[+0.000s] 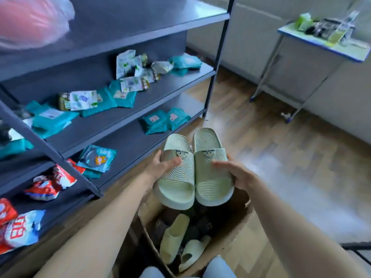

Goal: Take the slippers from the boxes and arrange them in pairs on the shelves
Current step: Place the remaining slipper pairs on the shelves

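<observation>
Pale green slippers, left slipper (pixel 176 177) and right slipper (pixel 212 173), are held side by side above the box (pixel 226 241). Left hand (pixel 160 167) grips one, right hand (pixel 236 173) the other, thumbs over the straps. More slippers (pixel 174 237) lie in the box, beside the shelves (pixel 128 125).

- Brown wood-plank floor (pixel 271 149), washed with a pale sheen toward the right.
- Light grey wall (pixel 341 101) along the far side, with a ribbed white panel (pixel 247 47) set against it.
- Small table (pixel 317 42) with a blue edge and thin metal legs, close to that wall, blurred clutter on top.
- Dark grey metal shelving (pixel 124 27) at left, in several tiers, with a slim upright post (pixel 222 47) at the corner.
</observation>
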